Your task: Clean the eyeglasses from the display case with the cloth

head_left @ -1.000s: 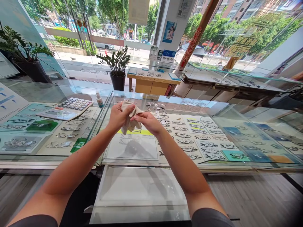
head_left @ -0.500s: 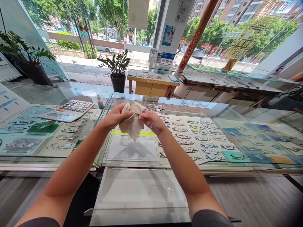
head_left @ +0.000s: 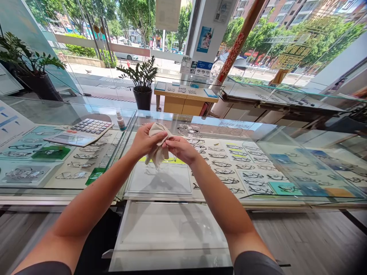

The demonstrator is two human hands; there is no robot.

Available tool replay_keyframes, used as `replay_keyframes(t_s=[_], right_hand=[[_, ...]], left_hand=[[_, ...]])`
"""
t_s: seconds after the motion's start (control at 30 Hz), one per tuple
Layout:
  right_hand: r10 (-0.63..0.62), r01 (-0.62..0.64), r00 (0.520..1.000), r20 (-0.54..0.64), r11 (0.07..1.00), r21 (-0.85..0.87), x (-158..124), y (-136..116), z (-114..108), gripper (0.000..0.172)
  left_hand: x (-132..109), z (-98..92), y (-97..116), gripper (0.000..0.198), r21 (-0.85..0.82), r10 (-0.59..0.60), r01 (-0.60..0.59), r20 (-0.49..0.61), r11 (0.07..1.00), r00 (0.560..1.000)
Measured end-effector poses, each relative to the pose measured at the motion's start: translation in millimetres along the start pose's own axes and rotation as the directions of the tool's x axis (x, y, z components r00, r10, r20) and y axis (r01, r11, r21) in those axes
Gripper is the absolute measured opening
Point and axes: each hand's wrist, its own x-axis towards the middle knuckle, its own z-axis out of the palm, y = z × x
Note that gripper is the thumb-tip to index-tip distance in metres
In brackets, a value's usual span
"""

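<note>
My left hand [head_left: 148, 140] is closed around a beige cloth [head_left: 156, 152], its thumb pressed across the top and the folds hanging below. My right hand [head_left: 181, 148] meets it from the right, fingers pinched on a pair of thin-rimmed eyeglasses [head_left: 172, 159]. Most of the eyeglasses is hidden by the cloth and my fingers; only a thin part shows under the right hand. Both hands are above the glass display counter [head_left: 206, 128], over a white tray with a yellow strip [head_left: 159, 179].
Rows of eyeglass frames [head_left: 222, 165] lie under the glass. On the counter to the left stand a large calculator [head_left: 83, 131] and a small spray bottle [head_left: 120, 121]. Beyond the counter are a potted plant [head_left: 142, 91] and a wooden display table [head_left: 183, 97].
The cloth, spread around the eyeglasses before, is now bunched and folded over in my left hand. My left thumb has moved right, closer to my right fingers.
</note>
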Motion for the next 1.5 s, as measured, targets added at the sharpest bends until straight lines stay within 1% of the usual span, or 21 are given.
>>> replay_keyframes(t_s=[0.17,0.23,0.3,0.37,0.43,0.53,0.6,0.67,0.73,0.87,0.97,1.1,1.2,1.27,1.3,1.37,1.43,1.5], right_hand=[[0.011,-0.011,1.000,-0.002,1.000,-0.010,0.3,-0.6,3.2,0.041],[0.014,-0.015,1.000,-0.021,1.000,-0.020,0.8,-0.8,2.7,0.037],[0.010,-0.012,0.998,-0.062,0.999,-0.033,1.3,-1.2,0.5,0.033],[-0.004,-0.001,0.994,-0.113,0.999,-0.041,1.9,-2.1,-2.8,0.031],[-0.013,0.007,0.990,-0.142,0.999,-0.044,2.4,-3.5,-6.2,0.030],[-0.001,-0.002,0.990,-0.141,1.000,-0.017,2.7,-5.7,-9.6,0.029],[0.004,-0.002,0.989,-0.146,1.000,0.014,2.8,-6.5,-10.8,0.028],[-0.003,0.009,0.988,-0.154,0.999,0.036,3.2,-6.6,-11.3,0.028],[-0.009,0.015,0.989,-0.147,0.999,0.038,3.7,-5.9,-11.6,0.030],[0.002,-0.001,0.996,-0.085,1.000,0.005,3.4,-4.0,-10.0,0.033],[-0.006,0.006,0.999,-0.047,1.000,0.010,1.5,-3.3,-6.1,0.035],[-0.012,0.012,1.000,-0.022,1.000,-0.002,-0.3,-2.2,-1.0,0.038],[0.001,-0.002,1.000,-0.001,0.999,-0.040,1.0,-0.6,-0.3,0.036],[-0.001,0.000,1.000,-0.023,0.999,-0.049,2.4,0.1,-1.3,0.033],[-0.005,0.003,0.999,-0.046,0.999,-0.048,3.1,0.0,-2.1,0.031],[-0.014,0.010,0.995,-0.101,0.999,-0.038,4.0,-1.0,-4.1,0.027],[-0.018,0.014,0.990,-0.143,1.000,-0.024,4.2,-2.9,-6.3,0.025],[-0.016,0.015,0.988,-0.154,1.000,-0.012,4.0,-4.9,-8.5,0.026]], left_hand=[[-2.3,5.8,0.5,0.055,0.074,0.105,-0.098,-0.100,0.992,0.989],[-2.4,7.0,1.4,0.058,0.073,0.107,-0.100,-0.114,0.992,0.988],[-1.5,6.3,0.6,0.060,0.049,0.085,-0.080,-0.108,0.996,0.991],[0.6,3.9,-2.2,0.060,0.005,0.050,-0.050,-0.071,0.999,0.996],[3.3,0.6,-5.5,0.059,-0.052,0.010,-0.010,-0.008,0.999,1.000],[6.0,-3.4,-7.0,0.055,-0.155,-0.047,0.063,0.106,0.986,0.993],[6.0,-4.4,-5.6,0.053,-0.194,-0.061,0.093,0.165,0.977,0.984],[4.9,-4.4,-3.7,0.056,-0.192,-0.059,0.096,0.192,0.977,0.980],[3.4,-3.9,-2.6,0.057,-0.171,-0.057,0.091,0.195,0.981,0.979],[1.6,-2.0,-3.1,0.052,-0.129,-0.052,0.071,0.141,0.989,0.989],[0.5,0.6,-2.4,0.046,-0.082,-0.033,0.039,0.069,0.996,0.997],[-1.9,5.3,0.3,0.042,0.035,0.021,-0.019,-0.044,0.999,0.999],[-2.7,8.3,-0.4,0.051,0.101,0.087,-0.074,-0.129,0.992,0.988],[-1.4,8.3,-3.1,0.060,0.092,0.102,-0.090,-0.146,0.992,0.984],[-0.2,7.4,-4.8,0.063,0.065,0.091,-0.083,-0.134,0.994,0.987],[3.4,3.3,-7.9,0.067,-0.018,0.034,-0.035,-0.063,0.999,0.997],[7.3,-2.9,-9.3,0.067,-0.103,-0.032,0.037,0.051,0.994,0.998],[10.2,-9.0,-8.5,0.062,-0.164,-0.064,0.092,0.169,0.982,0.983]])
